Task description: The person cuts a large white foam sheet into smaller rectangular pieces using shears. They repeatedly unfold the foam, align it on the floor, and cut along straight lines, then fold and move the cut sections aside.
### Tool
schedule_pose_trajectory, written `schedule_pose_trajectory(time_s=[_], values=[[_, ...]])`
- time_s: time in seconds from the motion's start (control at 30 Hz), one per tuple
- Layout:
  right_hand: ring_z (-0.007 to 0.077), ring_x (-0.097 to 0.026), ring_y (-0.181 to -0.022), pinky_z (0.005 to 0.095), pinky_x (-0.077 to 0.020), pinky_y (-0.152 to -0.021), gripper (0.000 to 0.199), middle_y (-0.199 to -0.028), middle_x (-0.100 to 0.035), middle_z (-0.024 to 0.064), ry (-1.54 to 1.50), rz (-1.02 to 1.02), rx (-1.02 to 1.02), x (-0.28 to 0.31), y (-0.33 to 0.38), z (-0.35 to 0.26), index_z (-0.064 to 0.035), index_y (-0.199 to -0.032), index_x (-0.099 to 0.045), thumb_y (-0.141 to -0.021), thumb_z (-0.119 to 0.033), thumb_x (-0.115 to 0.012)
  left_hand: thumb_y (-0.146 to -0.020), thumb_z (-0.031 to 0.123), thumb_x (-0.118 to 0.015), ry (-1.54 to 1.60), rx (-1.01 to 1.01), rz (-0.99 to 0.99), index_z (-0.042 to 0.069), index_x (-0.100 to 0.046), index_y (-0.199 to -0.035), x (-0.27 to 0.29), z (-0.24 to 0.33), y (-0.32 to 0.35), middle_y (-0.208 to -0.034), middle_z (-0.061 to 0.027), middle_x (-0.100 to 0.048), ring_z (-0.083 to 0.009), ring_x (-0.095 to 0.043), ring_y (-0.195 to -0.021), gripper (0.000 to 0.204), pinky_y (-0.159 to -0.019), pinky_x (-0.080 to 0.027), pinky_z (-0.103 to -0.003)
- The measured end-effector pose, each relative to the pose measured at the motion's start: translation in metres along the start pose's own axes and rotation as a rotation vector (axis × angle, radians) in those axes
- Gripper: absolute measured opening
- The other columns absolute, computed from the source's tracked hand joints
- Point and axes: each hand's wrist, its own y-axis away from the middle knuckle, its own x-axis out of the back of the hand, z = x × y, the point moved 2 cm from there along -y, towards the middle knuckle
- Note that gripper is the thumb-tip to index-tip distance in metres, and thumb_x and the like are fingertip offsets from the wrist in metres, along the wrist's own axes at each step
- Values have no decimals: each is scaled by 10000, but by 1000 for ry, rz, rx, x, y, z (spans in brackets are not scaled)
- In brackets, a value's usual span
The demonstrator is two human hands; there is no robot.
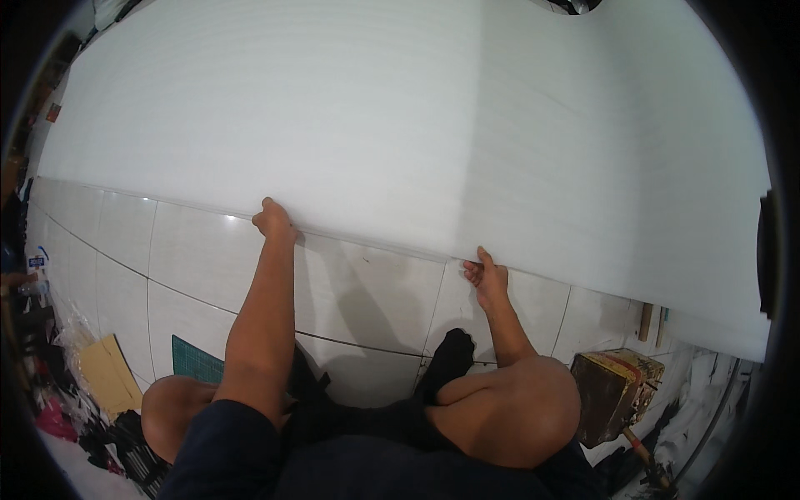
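A very large white foam sheet (400,125) lies spread over the tiled floor (367,292) and fills the upper part of the view. My left hand (273,220) is closed on the sheet's near edge, arm stretched forward. My right hand (487,277) grips the same edge further right, fingers tucked under it and thumb on top. I am sitting on the floor, with both bare knees bent at the bottom of the view.
A green cutting mat (196,360) and a piece of brown cardboard (108,375) lie at the lower left among clutter. A worn yellowish box (617,392) stands at the lower right beside a wooden-handled tool (642,450). Wooden sticks (647,322) lie under the sheet's right edge.
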Motion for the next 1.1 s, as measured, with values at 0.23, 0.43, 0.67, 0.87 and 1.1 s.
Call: schedule_pose_trajectory(time_s=[0.23, 0.43, 0.67, 0.87, 1.1], values=[[221, -649, -716, 329, -570, -588, 265, -877, -597, 136, -86, 55, 171, -23, 20, 12, 31, -1003, -519, -881, -178, -627, -856, 270, -465, 200, -69, -127, -121, -324, -1278, 16, -4, -12, -1249, -230, -470, -345, -540, -1062, 592, -867, -480, -509], [240, -656, -716, 345, -590, -592, 271, -880, -586, 147, 11, 72, 71, -11, 10, 15, 66, -971, -502, -888, -165, -617, -878, 312, -488, -39, -148, 101, -112, -338, -1266, 7, -10, -2, -1235, -255, -480, -368, -539, -1077, 594, -870, -489, -498], [243, -652, -698, 329, -583, -581, 296, -880, -592, 158, 76, 105, 63, -1, 12, 12, 73, -948, -506, -890, -194, -618, -881, 436, -554, -249, 94, 307, -78, -300, -1301, -7, -1, 40, -1341, -258, -353, -389, -478, -1173, 711, -897, -508, -480], [228, -619, -742, 338, -558, -674, 241, -806, -582, 108, 186, 1, -125, -13, 14, 1, 13, -872, -545, -882, -212, -631, -815, 383, -660, 151, 195, 131, -63, -147, -1376, 9, -7, -9, -1403, -247, -331, -373, -481, -1172, 882, -972, -431, -496], [276, -603, -876, 410, -501, -771, 396, -960, -607, 173, 1072, -212, 455, -68, 75, -43, -13, -1077, -572, -787, -219, -747, -812, 357, -603, 165, 72, 231, -103, -294, -1269, -18, -9, 8, -1296, -303, -429, -400, -500, -1145, 719, -973, -412, -449]])
